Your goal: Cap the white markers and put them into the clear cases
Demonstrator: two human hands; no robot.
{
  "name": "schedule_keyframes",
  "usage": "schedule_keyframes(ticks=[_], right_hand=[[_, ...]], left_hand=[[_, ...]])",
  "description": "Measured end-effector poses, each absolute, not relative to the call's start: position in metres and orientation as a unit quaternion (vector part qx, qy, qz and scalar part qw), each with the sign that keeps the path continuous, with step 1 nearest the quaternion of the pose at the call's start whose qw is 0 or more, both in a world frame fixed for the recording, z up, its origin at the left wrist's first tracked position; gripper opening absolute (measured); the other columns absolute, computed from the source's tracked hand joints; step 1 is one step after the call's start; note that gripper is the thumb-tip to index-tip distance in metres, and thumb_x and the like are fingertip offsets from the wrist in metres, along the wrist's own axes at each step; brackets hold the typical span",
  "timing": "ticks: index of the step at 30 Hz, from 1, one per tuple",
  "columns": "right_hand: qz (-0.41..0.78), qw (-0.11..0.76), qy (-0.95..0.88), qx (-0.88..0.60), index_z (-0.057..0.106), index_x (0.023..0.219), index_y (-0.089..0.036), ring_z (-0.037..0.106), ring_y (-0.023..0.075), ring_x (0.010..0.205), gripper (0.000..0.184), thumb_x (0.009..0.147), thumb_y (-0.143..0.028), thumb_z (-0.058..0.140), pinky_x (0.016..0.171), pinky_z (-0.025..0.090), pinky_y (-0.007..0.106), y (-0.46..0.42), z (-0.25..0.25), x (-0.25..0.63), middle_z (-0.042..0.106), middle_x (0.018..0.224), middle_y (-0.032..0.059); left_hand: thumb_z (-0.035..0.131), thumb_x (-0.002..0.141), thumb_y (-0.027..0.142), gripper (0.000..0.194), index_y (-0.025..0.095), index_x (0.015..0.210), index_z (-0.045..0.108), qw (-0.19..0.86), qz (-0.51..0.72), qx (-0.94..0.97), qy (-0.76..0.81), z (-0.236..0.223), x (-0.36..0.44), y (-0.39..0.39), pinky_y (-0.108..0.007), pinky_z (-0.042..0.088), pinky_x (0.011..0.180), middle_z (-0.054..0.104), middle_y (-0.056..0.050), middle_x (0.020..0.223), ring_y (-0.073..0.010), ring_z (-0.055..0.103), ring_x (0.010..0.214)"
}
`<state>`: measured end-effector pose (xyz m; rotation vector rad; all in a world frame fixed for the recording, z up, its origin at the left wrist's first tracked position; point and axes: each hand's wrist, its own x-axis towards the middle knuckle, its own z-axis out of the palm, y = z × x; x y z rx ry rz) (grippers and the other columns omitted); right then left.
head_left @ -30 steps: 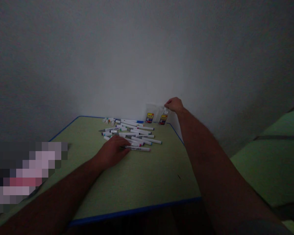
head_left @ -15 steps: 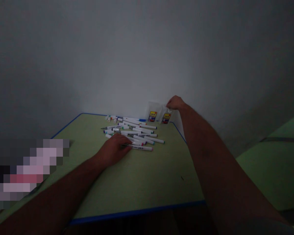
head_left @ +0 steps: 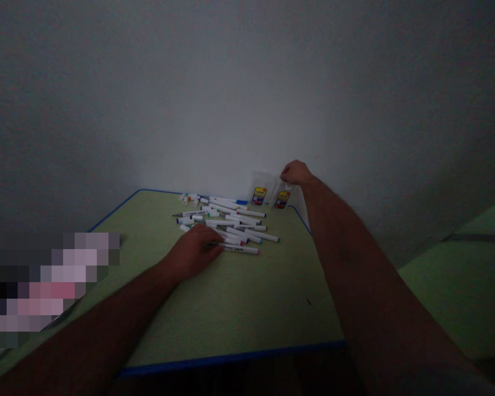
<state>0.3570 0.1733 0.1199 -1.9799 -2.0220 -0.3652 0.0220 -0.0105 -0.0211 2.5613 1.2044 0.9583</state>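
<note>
White markers [head_left: 245, 224] with coloured ends lie in a loose pile on the pale green table [head_left: 239, 308]. My left hand [head_left: 196, 250] rests at the near left side of the pile, its fingers curled and closed around the end of a pink-ended marker [head_left: 243, 249]. The grip itself is partly hidden under the fingers. At the back right corner, my right hand [head_left: 296, 172] pinches the top edge of a clear plastic case [head_left: 282, 199] with a yellow and dark label. A second, similar clear case [head_left: 259, 195] stands upright just left of it.
Loose marker caps [head_left: 190, 198] are grouped at the table's back left. The wall [head_left: 231, 110] rises directly behind the table, which has a blue edge [head_left: 231, 360]. A small dark mark [head_left: 309, 301] shows near the front right. A pixelated area [head_left: 45, 291] covers the left side.
The view has shifted very slightly, so the markers and cases appear a little further right. Both hands keep the same places and grips.
</note>
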Motion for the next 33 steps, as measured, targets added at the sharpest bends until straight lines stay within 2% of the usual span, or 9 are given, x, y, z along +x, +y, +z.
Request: schedule_keyframes(ticks=[5,21,29,33], right_hand=[[-0.109,0.116,-0.687,-0.709,0.079,0.094,-0.011,0.071,0.0267,0.097,0.02,0.076,-0.016,0.071,0.091,0.056,0.036,0.169,0.123,0.351,0.076,0.101,0.0126],[-0.091,0.164,-0.674,-0.715,0.079,0.095,-0.015,0.071,0.0249,0.097,0.024,0.072,-0.011,0.07,0.091,0.056,0.035,0.173,0.12,0.35,0.076,0.099,0.0098],[-0.118,0.247,-0.646,-0.712,0.079,0.096,-0.011,0.07,0.0268,0.098,0.021,0.08,-0.014,0.065,0.091,0.055,0.037,0.151,0.125,0.347,0.076,0.101,0.0153],[-0.128,0.264,-0.635,-0.715,0.079,0.096,-0.011,0.07,0.0265,0.099,0.022,0.082,-0.016,0.062,0.092,0.054,0.037,0.131,0.127,0.349,0.076,0.101,0.0152]], left_hand=[[0.064,0.086,0.028,0.02,0.018,0.099,0.076,0.082,0.323,0.853,0.402,-0.021,0.022,-0.011,-0.042,0.051,0.091,0.075,-0.008,0.099,-0.0251,0.064,0.1],[0.063,0.085,0.03,0.019,0.02,0.095,0.076,0.089,0.331,0.847,0.406,-0.018,0.022,-0.013,-0.042,0.051,0.091,0.075,-0.007,0.097,-0.0251,0.064,0.099],[0.061,0.085,0.031,0.021,0.02,0.096,0.076,0.086,0.317,0.85,0.413,-0.018,0.022,-0.012,-0.044,0.051,0.09,0.075,-0.008,0.099,-0.0265,0.065,0.099],[0.061,0.086,0.033,0.023,0.02,0.097,0.076,0.088,0.323,0.845,0.416,-0.018,0.021,-0.012,-0.044,0.051,0.09,0.075,-0.009,0.099,-0.0267,0.065,0.099]])
